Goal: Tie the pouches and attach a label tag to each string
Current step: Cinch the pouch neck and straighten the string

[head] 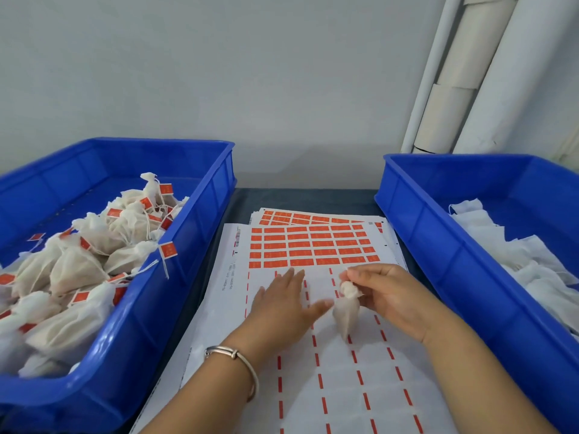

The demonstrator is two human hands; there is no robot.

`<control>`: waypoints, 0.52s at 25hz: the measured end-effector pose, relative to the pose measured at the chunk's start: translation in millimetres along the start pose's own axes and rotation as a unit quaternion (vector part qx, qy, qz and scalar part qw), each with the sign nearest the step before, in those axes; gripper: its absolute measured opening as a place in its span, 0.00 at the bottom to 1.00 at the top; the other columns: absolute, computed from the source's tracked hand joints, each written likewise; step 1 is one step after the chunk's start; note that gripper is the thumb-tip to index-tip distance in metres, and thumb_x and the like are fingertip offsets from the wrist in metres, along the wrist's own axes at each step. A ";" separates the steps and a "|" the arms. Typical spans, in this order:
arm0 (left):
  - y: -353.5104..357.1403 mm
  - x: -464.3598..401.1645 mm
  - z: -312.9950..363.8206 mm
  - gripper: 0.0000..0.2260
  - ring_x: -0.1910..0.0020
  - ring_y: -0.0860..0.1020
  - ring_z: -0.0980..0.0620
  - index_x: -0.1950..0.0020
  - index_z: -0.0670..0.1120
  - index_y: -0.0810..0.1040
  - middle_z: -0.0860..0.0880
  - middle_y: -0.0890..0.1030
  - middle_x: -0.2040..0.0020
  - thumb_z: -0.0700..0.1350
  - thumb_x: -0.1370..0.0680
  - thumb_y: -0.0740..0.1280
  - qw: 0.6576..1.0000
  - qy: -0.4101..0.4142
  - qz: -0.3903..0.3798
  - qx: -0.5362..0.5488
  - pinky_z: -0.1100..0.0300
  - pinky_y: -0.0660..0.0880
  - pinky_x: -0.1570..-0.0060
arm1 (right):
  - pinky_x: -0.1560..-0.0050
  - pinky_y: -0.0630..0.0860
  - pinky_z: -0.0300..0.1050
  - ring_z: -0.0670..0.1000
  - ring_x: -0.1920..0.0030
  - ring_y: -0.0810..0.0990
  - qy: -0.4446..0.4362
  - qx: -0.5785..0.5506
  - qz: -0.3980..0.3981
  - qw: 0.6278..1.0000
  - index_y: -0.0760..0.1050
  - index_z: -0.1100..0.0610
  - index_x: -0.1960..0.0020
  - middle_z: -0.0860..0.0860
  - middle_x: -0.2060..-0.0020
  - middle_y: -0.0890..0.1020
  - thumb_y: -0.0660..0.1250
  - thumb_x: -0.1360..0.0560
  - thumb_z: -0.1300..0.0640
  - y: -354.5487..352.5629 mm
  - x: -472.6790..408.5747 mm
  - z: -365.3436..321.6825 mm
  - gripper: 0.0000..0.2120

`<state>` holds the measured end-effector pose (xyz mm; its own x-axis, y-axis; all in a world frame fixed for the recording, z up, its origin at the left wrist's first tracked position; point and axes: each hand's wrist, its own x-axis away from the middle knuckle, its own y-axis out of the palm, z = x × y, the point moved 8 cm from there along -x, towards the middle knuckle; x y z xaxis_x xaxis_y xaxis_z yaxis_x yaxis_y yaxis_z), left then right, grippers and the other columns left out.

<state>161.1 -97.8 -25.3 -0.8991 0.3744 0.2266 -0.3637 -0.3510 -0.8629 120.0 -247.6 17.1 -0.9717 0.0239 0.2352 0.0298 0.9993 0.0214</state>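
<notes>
My right hand (pixel 388 296) pinches the gathered neck of a small white pouch (pixel 346 313), which hangs just above the label sheet (pixel 316 249). My left hand (pixel 283 305) lies flat on the sheet with straight fingers, its thumb close to the pouch. Orange label tags (pixel 300 253) fill the upper rows of the sheet; the lower rows are peeled bare. The pouch's string is not visible.
A blue bin (pixel 200 220) on the left holds several tied pouches with orange tags. A blue bin (pixel 438 255) on the right holds loose white pouches. More label sheets (pixel 313 217) lie under the top one. White tubes (pixel 463 73) lean against the wall behind.
</notes>
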 end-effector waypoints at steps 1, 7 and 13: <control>4.4 0.9 -3.3 0.42 0.24 0.45 0.48 0.24 0.57 0.46 0.55 0.46 0.22 0.74 0.31 0.55 0.997 0.014 -0.016 -0.074 0.43 0.45 0.29 | 0.55 0.80 0.43 0.49 0.55 0.84 0.007 -0.008 0.007 1.000 0.85 0.50 0.55 0.48 0.55 0.85 0.71 0.34 0.50 -7.7 0.8 -0.7 0.09; -12.9 16.9 -22.4 0.45 0.25 0.52 0.48 0.24 0.54 0.49 0.54 0.53 0.23 0.68 0.33 0.67 0.980 0.006 -0.095 -0.178 0.41 0.49 0.29 | 0.66 0.78 0.42 0.48 0.68 0.81 -0.019 -0.143 0.055 0.988 0.84 0.57 0.55 0.52 0.65 0.83 0.71 0.33 0.51 -48.9 -8.8 -13.7 0.11; -36.6 -14.2 31.8 0.31 0.38 0.73 0.47 0.30 0.52 0.66 0.51 0.73 0.34 0.60 0.30 0.70 0.984 0.034 0.010 -0.172 0.48 0.69 0.38 | 0.73 0.76 0.41 0.47 0.73 0.79 0.035 -0.248 0.114 0.961 0.84 0.57 0.58 0.52 0.69 0.81 0.70 0.29 0.54 -63.9 -27.2 22.0 0.07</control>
<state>179.4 -117.5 17.4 -0.8826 0.4309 0.1878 -0.2315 -0.0508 -0.9715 139.4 -311.5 -12.1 -0.9088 0.2212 0.3537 0.3650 0.8322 0.4174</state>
